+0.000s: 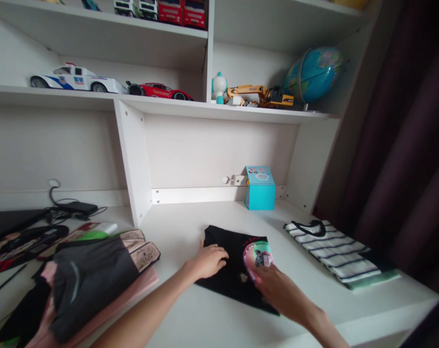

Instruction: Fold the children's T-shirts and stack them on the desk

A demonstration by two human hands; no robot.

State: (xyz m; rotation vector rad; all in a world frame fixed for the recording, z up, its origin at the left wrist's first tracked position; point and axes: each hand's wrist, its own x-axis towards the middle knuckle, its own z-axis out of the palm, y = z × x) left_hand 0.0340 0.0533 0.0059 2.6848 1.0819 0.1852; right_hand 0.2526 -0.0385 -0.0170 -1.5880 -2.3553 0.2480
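- White laminate desk (183, 224): bare room lies behind the work; the front edge runs close under the forearms.
- Heap of dark grey and pink clothes (92, 280): left, apart.
- Folded black-and-white striped top (335, 251): right, near the desk's corner.
- Small black folded fabric garment with a round pink-green print (233, 280): lies flat at desk centre.
- Left hand (209, 261): unclenched, palm pressing the garment's left edge.
- Right hand (277, 287): flat beside the print, grasping nothing. Even pressure probably keeps the folds square.

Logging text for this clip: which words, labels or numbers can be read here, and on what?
No text can be read.
Shirt: red lettering near its top edge, blurred.
Box: print on its top, too small to read.
Police car: blue markings, too small to read.
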